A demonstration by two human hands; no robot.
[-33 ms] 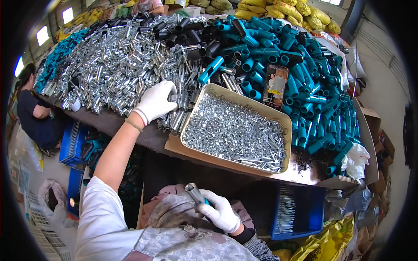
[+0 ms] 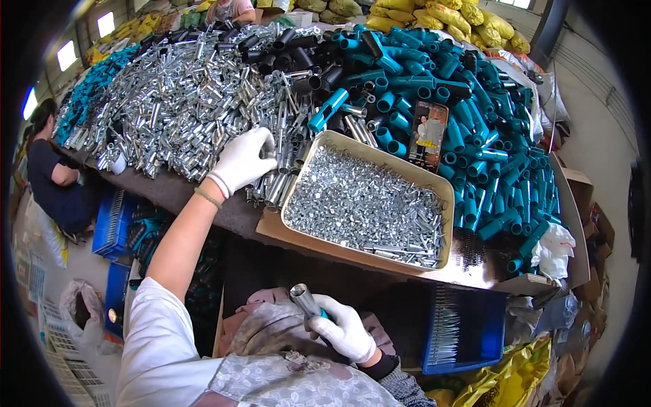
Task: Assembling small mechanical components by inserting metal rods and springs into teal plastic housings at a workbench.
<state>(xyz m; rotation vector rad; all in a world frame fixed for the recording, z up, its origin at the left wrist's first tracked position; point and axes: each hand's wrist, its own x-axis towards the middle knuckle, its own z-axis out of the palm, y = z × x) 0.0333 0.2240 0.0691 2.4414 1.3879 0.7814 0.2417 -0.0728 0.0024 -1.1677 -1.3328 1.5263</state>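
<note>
My left hand [image 2: 243, 161], in a white glove, is at the near edge of a heap of shiny metal tubes [image 2: 196, 102]. Its fingers curl down among the tubes; whatever they grip is hidden. Above my lap, my right hand [image 2: 344, 332], also gloved, is closed around a metal tube [image 2: 303, 296] with a teal part at its lower end. The tube's open end tilts up and to the left. Between the heaps sits a cream tray [image 2: 450, 203] full of small metal pieces, just right of my left hand.
Teal plastic tubes [image 2: 468, 136] pile up on the right, with a phone [image 2: 428, 134] lying against them. Blue bins [image 2: 485, 339] stand below the table [image 2: 234, 216] on both sides. Another person [image 2: 54, 176] sits at the far left. Yellow sacks [image 2: 454, 20] are stacked behind.
Almost nothing differs. My left hand and the tube in my right hand have shifted very slightly.
</note>
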